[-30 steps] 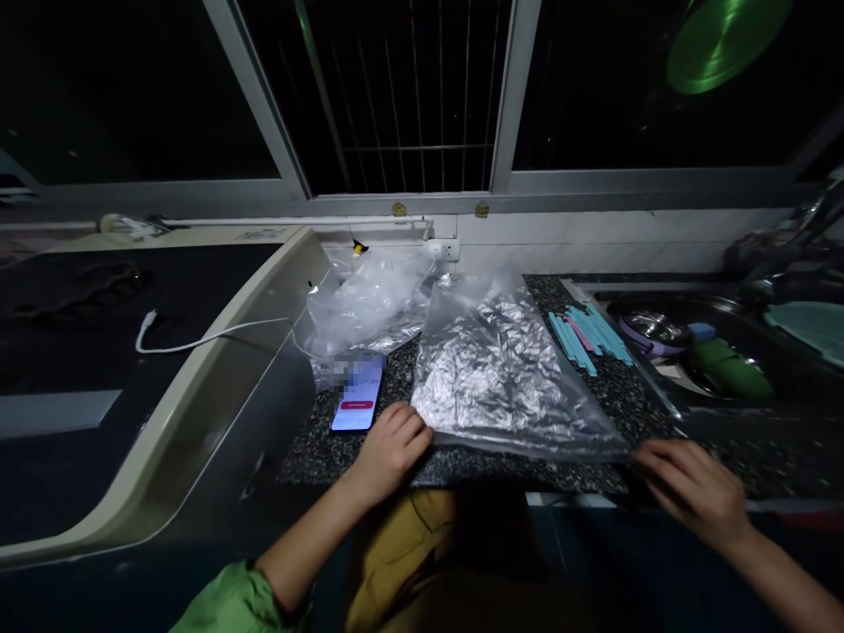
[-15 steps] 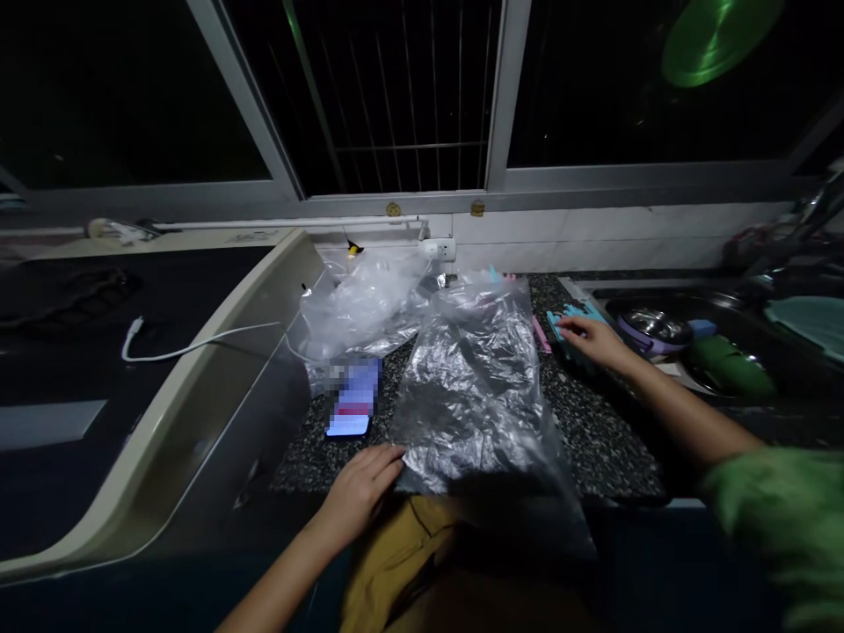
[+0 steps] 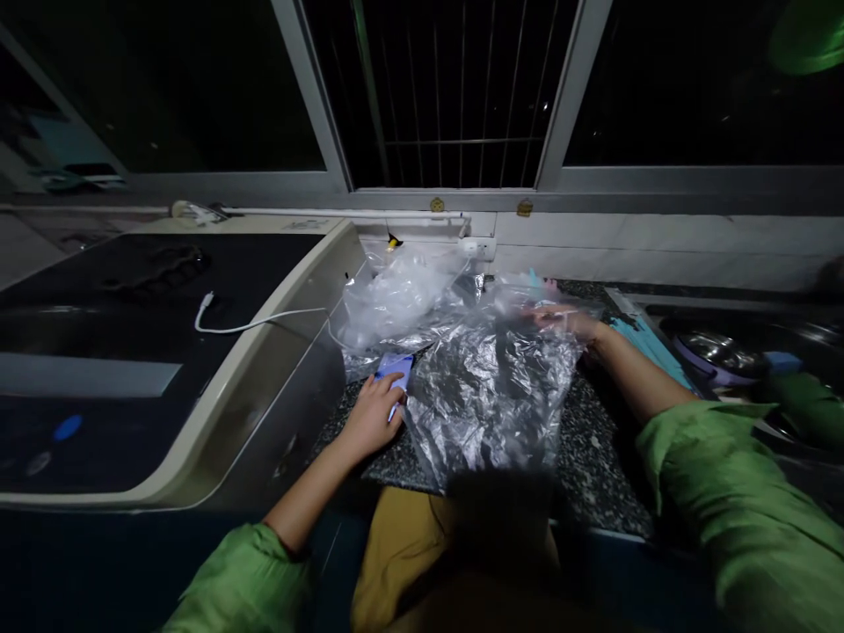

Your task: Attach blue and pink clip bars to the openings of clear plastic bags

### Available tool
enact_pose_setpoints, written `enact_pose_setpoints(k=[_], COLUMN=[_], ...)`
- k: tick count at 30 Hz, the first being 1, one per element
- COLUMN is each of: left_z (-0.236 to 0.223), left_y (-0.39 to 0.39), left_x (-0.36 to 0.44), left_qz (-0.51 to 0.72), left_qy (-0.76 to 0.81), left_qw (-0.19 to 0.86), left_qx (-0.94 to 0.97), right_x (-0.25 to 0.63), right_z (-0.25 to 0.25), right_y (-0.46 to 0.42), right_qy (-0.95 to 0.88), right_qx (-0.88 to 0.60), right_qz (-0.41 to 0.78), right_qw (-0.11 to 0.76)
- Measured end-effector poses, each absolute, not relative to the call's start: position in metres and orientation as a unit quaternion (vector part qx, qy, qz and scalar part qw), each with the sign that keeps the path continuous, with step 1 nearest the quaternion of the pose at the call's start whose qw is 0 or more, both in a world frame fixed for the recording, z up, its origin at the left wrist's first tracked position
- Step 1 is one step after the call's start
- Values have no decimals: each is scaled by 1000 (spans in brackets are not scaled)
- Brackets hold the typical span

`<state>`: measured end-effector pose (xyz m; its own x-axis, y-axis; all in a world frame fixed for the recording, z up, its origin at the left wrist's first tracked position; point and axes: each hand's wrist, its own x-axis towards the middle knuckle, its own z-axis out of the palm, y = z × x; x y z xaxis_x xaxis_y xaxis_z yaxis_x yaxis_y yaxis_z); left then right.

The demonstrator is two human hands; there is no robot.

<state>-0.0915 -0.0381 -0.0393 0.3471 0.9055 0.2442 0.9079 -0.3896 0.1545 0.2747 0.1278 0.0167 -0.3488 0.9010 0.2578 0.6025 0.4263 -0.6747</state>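
A clear plastic bag holding crumpled silver foil (image 3: 488, 396) lies on the dark speckled counter (image 3: 586, 457). My left hand (image 3: 373, 415) rests beside the bag's left edge, fingers curled over a lit phone (image 3: 396, 369). My right hand (image 3: 567, 323) reaches to the bag's far right corner, partly behind the plastic and blurred; its fingers seem closed on the bag's top edge. A bundle of teal strips (image 3: 650, 338) lies just right of that wrist.
A second crumpled clear bag (image 3: 402, 294) sits at the back near a wall socket (image 3: 471, 249). A white cable (image 3: 257, 321) runs over the black appliance top (image 3: 132, 334) at left. A sink with a steel bowl (image 3: 718, 352) is at right.
My right hand left the teal strips and came to the bag's far corner. My left hand slid from the bag's near corner up onto the phone. The view shifted left.
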Motion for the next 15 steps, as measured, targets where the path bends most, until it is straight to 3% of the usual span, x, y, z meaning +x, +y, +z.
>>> enact_pose_setpoints(k=[6, 15], left_z=[-37, -41], left_y=[-22, -14], left_x=[-96, -104], left_qz=[-133, -172], left_qy=[-575, -565], left_qw=[-33, -17], left_qx=[-807, -807], right_x=[329, 399], right_z=[20, 55], right_y=[114, 62], right_qy=[-745, -759], right_qx=[-472, -497], right_qz=[366, 338], right_qw=[298, 251])
